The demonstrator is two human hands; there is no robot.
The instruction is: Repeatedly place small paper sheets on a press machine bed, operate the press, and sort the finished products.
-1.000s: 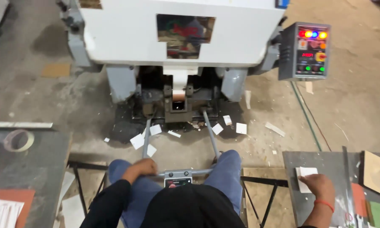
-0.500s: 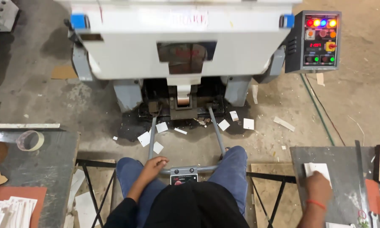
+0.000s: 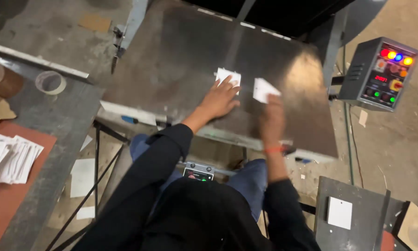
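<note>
Dark metal plate [image 3: 172, 60]: large, flat, fills the upper centre of the frame, tilted toward the seated person.

Left hand [image 3: 220, 98]: centre of frame, fingers spread and pressed flat on a white card [image 3: 228, 76] that lies on the plate; the card shows just above the fingertips.

Right hand [image 3: 271, 122]: right of centre and blurred, fingers closed on a second white card [image 3: 264, 89], pinched at its lower edge; whether that card touches the plate cannot be told. An orange band [image 3: 273, 149] circles the wrist. The two cards sit near each other, apart.

Control box [image 3: 378, 74]: upper right, grey, with red, yellow, blue and green lights.

Tape rolls: one clear [image 3: 50, 82] at upper left on a grey bench [image 3: 55, 139], one brown [image 3: 0, 79] at the left edge.

Stack of white cards [image 3: 9, 155]: fanned, lower left, on a reddish-brown sheet [image 3: 4, 204].

Small grey table [image 3: 357, 195]: lower right, carrying one square white card [image 3: 340, 213].

Person: black sleeves, blue jeans, seated at bottom centre.
</note>
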